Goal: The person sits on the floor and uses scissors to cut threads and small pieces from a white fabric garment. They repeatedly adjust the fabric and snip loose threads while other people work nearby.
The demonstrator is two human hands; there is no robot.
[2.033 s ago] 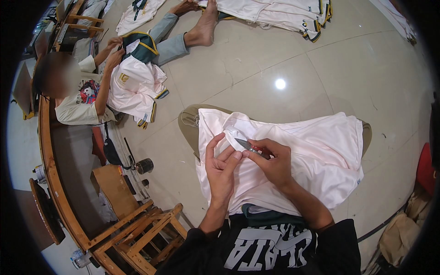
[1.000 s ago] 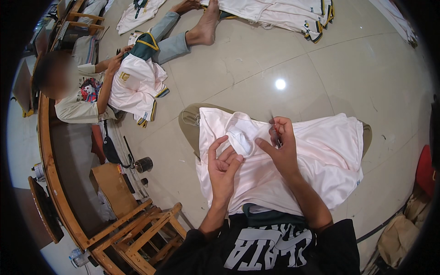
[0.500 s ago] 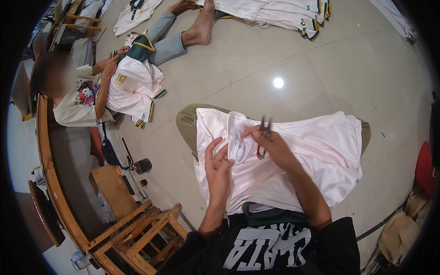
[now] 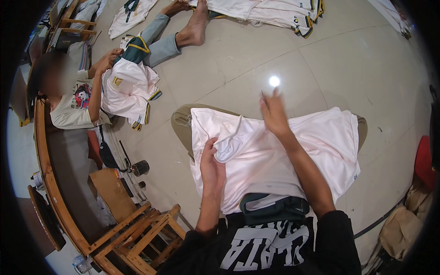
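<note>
Shirt (image 4: 293,156), pale pink, lies spread over the person's lap and a tan cushion (image 4: 179,120) on the tiled floor (image 4: 348,68); it fills the space under and between both hands, its dark green collar (image 4: 275,208) bunched nearest the body, well behind the fingers.

Left hand (image 4: 211,167) rests on the cloth's left part, thumb and fingers pressed together on a raised fold (image 4: 229,145) that stands up just ahead of the fingertips. Right hand (image 4: 273,112) is lifted off the cloth beyond its far edge, fingers drawn close at the tips; a bright reflection (image 4: 274,81) on the tile sits just past them, and whether they pinch anything there I cannot tell: nothing shows clearly between them.

As a judgement, work on this one fold looks midway. The fold is gathered and held, the rest of the shirt lies flat and untouched, and no mark of finished work shows on it.

Far beyond the left fingers, a second person (image 4: 73,98) sits on the floor with a white garment (image 4: 130,91) in hand. More white garments (image 4: 266,11) lie stacked well past the right fingertips. A wooden chair (image 4: 146,229) stands to the left, behind the left wrist.
</note>
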